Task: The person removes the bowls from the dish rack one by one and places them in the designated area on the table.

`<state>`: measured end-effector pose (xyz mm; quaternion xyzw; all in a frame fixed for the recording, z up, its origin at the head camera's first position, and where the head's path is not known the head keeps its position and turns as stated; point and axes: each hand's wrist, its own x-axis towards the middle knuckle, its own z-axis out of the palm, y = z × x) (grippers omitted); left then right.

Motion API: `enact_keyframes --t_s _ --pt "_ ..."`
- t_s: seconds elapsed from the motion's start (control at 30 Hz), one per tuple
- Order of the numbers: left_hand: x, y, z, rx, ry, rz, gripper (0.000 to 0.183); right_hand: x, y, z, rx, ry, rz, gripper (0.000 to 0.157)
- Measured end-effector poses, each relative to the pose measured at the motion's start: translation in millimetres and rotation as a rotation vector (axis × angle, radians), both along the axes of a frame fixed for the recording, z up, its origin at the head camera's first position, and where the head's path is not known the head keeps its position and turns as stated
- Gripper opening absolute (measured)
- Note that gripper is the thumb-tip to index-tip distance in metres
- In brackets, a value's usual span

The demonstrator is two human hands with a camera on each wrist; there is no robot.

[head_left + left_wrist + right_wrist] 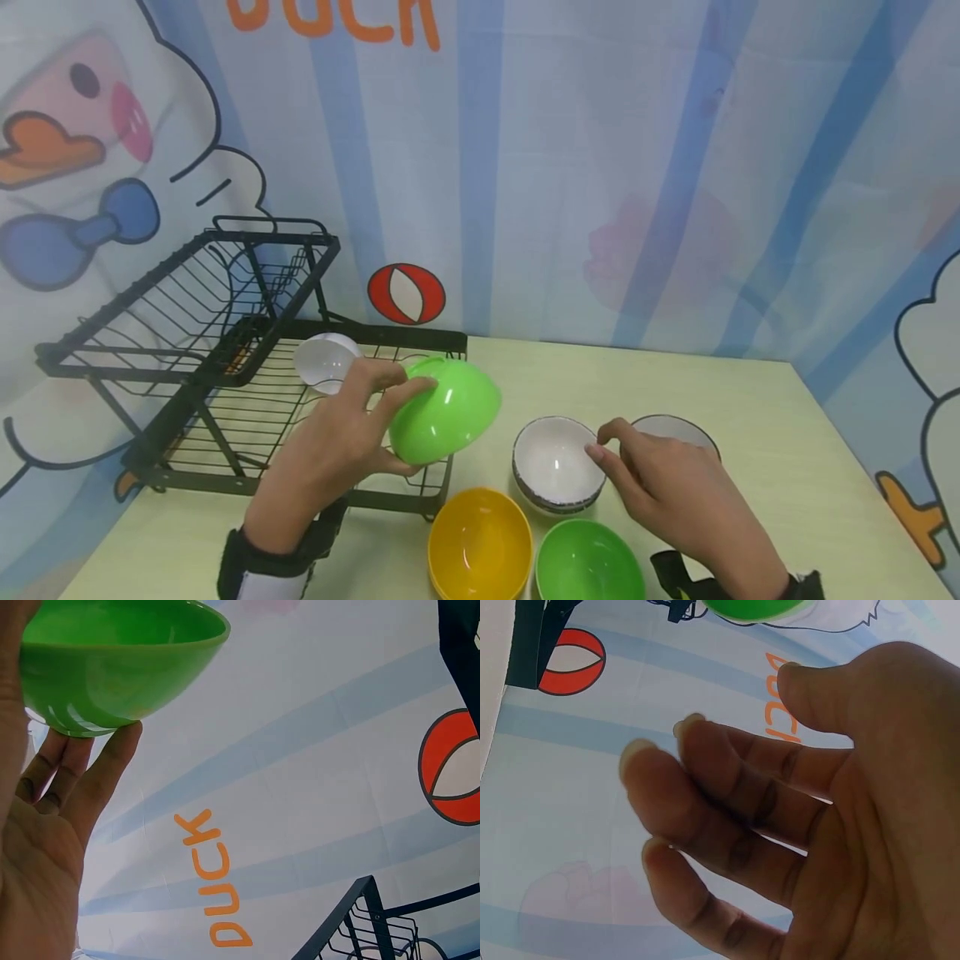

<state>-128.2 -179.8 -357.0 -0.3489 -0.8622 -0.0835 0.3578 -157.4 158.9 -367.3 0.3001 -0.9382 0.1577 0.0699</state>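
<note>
My left hand (330, 446) grips a bright green bowl (450, 412) between thumb and fingers, tilted with its base toward the upper left, above the front right part of the black dish rack (397, 500). In the left wrist view fingertips press the underside of this bowl (127, 675). My right hand (667, 492) holds nothing; in the right wrist view its fingers (697, 795) are loosely bent. It hovers by a white bowl (558, 458) with a dark speckled rim. Partly behind the right hand is another white dish (678, 429) with a dark rim.
A yellow bowl (480, 542) and a second green bowl (588, 562) stand at the table's near edge. A small white bowl (326, 362) leans in the rack's lower tier. The upper tier (187, 308) rises at the left. A printed curtain (555, 167) hangs behind the table (750, 483).
</note>
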Motion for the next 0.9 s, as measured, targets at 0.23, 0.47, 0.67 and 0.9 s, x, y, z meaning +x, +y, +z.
enact_keyframes --t_s 0.23,0.47,0.67,0.9 --pt "0.8 1 -1.5 -0.021 -0.008 0.009 0.086 -0.8 1 -1.0 -0.024 0.013 0.004 0.032" --pt "1.8 4 -2.0 -0.025 0.006 0.006 0.087 -0.4 1 -0.5 -0.023 0.004 0.008 0.033" --pt "3.6 8 -1.2 -0.017 -0.01 -0.017 0.086 -0.1 0 0.0 -0.017 0.006 0.004 0.034" --pt "3.5 11 -1.4 -0.021 -0.033 -0.035 0.088 0.9 -1 -1.2 -0.021 0.026 0.011 0.031"
